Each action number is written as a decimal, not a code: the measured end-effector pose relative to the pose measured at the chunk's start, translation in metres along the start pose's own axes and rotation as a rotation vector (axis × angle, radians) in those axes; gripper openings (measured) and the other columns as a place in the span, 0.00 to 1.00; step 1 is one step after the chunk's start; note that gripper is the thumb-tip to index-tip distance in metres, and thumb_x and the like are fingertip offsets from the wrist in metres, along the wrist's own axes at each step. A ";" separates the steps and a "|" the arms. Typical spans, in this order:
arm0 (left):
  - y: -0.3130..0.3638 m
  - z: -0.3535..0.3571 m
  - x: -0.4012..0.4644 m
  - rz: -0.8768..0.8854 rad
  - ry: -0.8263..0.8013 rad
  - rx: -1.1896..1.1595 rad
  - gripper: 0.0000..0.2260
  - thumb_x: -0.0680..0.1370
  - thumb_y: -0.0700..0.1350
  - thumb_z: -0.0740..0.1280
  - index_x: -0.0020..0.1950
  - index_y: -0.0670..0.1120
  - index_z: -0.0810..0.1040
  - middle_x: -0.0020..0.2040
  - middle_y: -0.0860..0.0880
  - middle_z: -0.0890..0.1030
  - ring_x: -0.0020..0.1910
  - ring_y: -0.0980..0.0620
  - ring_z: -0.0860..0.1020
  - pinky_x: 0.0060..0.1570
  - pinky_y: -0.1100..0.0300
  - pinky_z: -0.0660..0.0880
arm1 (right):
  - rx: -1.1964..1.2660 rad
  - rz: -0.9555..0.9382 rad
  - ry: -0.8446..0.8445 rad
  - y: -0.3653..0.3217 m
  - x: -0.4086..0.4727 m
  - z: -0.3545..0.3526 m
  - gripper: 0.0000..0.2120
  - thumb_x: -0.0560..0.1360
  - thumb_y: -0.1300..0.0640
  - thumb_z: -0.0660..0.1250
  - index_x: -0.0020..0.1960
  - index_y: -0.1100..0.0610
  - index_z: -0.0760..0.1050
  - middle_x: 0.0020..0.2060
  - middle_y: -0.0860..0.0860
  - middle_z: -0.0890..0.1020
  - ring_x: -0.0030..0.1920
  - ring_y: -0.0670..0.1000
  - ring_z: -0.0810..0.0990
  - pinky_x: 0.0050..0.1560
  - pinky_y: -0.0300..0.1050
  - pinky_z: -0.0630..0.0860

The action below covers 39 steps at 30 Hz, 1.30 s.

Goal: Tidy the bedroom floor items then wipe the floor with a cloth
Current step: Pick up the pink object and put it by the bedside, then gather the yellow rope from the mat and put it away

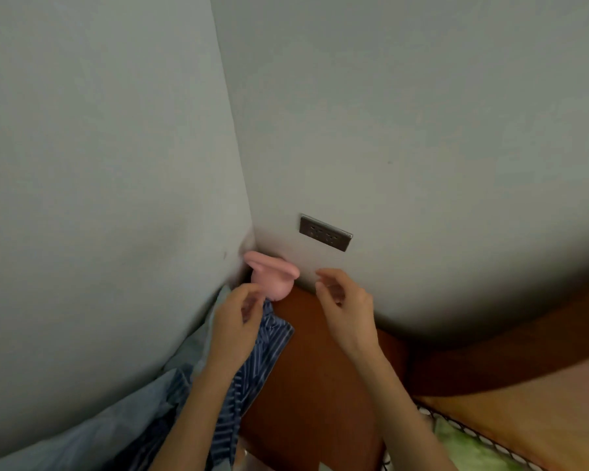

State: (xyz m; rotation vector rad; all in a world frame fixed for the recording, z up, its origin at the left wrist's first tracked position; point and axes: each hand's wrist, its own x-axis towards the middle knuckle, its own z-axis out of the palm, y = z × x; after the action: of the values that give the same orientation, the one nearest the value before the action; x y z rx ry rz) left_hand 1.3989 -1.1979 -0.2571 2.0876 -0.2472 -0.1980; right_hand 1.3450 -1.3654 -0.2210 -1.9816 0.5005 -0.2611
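inspector: item under review is the soft pink rounded object with a flat flange [269, 275], lodged in the corner where the two pale walls meet, above the reddish-brown wooden surface [306, 368]. its flange runs roughly left to right, tilted down toward the right.

clerk: and the hands?

inspector: left hand [235, 321] sits directly below and slightly left of the object, fingers loosely curled with the tips close to its underside; whether they touch it, i cannot tell. it holds nothing i can confirm. right hand [346, 311] is off to the object's right, near but apart, fingers relaxed and part-spread, empty.

clerk: which is nearer?

inspector: the left, in my judgement. a blue-and-white striped cloth [262, 351] lies under the left wrist, over pale blue fabric [123, 419]. a dark twin wall socket [324, 232] sits just right of the corner.
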 end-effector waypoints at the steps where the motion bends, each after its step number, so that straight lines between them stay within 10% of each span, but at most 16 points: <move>1: 0.014 0.001 -0.010 -0.033 -0.024 -0.079 0.06 0.78 0.40 0.64 0.52 0.49 0.77 0.47 0.50 0.80 0.46 0.57 0.78 0.46 0.69 0.73 | 0.057 0.018 0.012 -0.007 -0.007 -0.012 0.09 0.77 0.60 0.65 0.54 0.51 0.77 0.44 0.44 0.81 0.44 0.41 0.79 0.45 0.29 0.73; 14: 0.104 -0.025 -0.090 -0.280 -0.099 -0.731 0.08 0.79 0.36 0.59 0.49 0.44 0.78 0.39 0.50 0.82 0.38 0.56 0.80 0.39 0.65 0.78 | 0.593 0.215 0.216 -0.027 -0.125 -0.118 0.09 0.78 0.66 0.61 0.52 0.57 0.78 0.40 0.51 0.84 0.38 0.46 0.80 0.40 0.36 0.76; 23: 0.147 -0.007 -0.099 -0.320 -0.476 -0.855 0.09 0.79 0.40 0.57 0.49 0.44 0.77 0.38 0.50 0.83 0.38 0.55 0.81 0.36 0.65 0.78 | 0.767 0.253 0.544 -0.030 -0.193 -0.153 0.09 0.78 0.64 0.60 0.51 0.57 0.78 0.39 0.50 0.84 0.36 0.46 0.80 0.38 0.37 0.76; 39: 0.159 0.007 -0.192 -0.263 -1.137 -0.559 0.11 0.80 0.43 0.55 0.50 0.44 0.78 0.41 0.49 0.83 0.39 0.55 0.81 0.40 0.63 0.78 | 0.928 0.309 1.209 -0.052 -0.391 -0.098 0.08 0.77 0.62 0.61 0.51 0.60 0.79 0.41 0.54 0.83 0.37 0.49 0.80 0.37 0.38 0.76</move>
State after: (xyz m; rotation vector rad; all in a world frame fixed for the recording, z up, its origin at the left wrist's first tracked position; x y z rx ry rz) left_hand 1.1968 -1.2332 -0.1150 1.2469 -0.5101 -1.4367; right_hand 0.9704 -1.2464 -0.1173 -0.6542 1.1490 -1.2513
